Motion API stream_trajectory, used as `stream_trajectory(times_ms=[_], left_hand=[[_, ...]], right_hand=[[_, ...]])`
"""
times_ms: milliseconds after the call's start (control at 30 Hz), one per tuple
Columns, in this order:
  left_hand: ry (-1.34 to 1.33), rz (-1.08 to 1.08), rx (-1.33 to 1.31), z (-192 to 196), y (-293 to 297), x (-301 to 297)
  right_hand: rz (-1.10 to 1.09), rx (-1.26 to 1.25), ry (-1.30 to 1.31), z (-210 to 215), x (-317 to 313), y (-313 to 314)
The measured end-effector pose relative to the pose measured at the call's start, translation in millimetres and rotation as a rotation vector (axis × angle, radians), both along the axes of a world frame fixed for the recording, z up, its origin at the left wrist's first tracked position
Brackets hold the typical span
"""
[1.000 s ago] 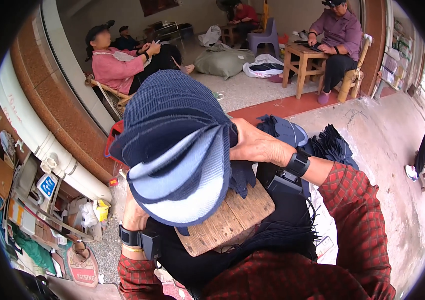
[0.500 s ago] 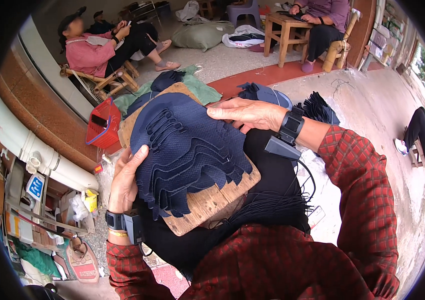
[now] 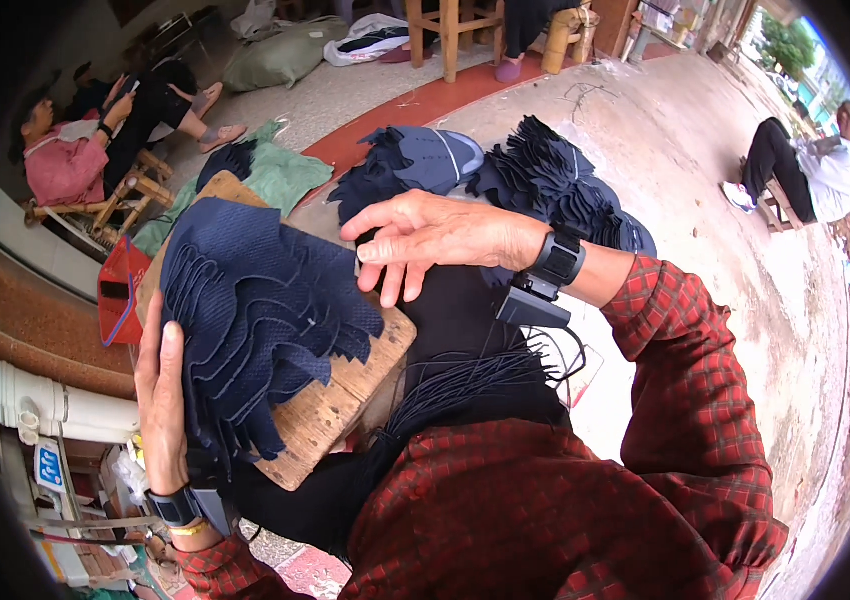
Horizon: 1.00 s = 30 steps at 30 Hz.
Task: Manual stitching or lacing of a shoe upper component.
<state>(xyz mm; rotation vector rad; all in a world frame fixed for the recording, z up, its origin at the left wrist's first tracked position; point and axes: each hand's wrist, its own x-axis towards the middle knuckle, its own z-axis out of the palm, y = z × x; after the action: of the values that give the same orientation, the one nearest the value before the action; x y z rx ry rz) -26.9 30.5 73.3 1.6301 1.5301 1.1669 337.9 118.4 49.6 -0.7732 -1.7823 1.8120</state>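
A fanned stack of dark blue, textured cut pieces (image 3: 265, 290), with wavy and notched edges, rests on a worn wooden board (image 3: 350, 385) across my lap. Against the stack's left side lies my left hand (image 3: 163, 385), fingers stretched upward and thumb along the pieces. My right hand (image 3: 435, 240) hovers by the stack's right edge, its fingers spread with nothing between them. Black cords (image 3: 475, 385) trail over my dark-clad lap.
More blue pieces lie in a near pile (image 3: 410, 160) and another pile (image 3: 555, 185) on the ground beyond my right hand. A red basket (image 3: 120, 295) and green cloth (image 3: 285, 175) are at left. Seated people (image 3: 70, 170) are around.
My view has swung right, so board and stack appear farther left. My right hand has come off the stack's upper edge; my left hand's fingers now lie straighter along its side.
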Motion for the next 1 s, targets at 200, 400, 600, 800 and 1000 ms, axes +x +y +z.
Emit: stream_trajectory(times_ms=[200, 400, 600, 800, 1000], left_hand=[[-0.081, 0.37, -0.068, -13, -42, -59], [-0.213, 0.281, 0.0, -78, -33, -184], [0.558, 0.386, -0.267, -71, -11, -178], [0.686, 0.433, -0.231, 4, -13, -348], [0.702, 0.359, -0.242, 90, -54, -354]], right_hand=[[-0.681, -0.146, 0.042, -104, 180, 8], [-1.142, -0.643, -0.048, -308, 296, -102], [-1.323, -0.664, -0.113, -427, 242, -32], [-1.253, -0.342, -0.653, -420, 164, 95], [-1.189, -0.367, -0.69, -417, 164, 104]])
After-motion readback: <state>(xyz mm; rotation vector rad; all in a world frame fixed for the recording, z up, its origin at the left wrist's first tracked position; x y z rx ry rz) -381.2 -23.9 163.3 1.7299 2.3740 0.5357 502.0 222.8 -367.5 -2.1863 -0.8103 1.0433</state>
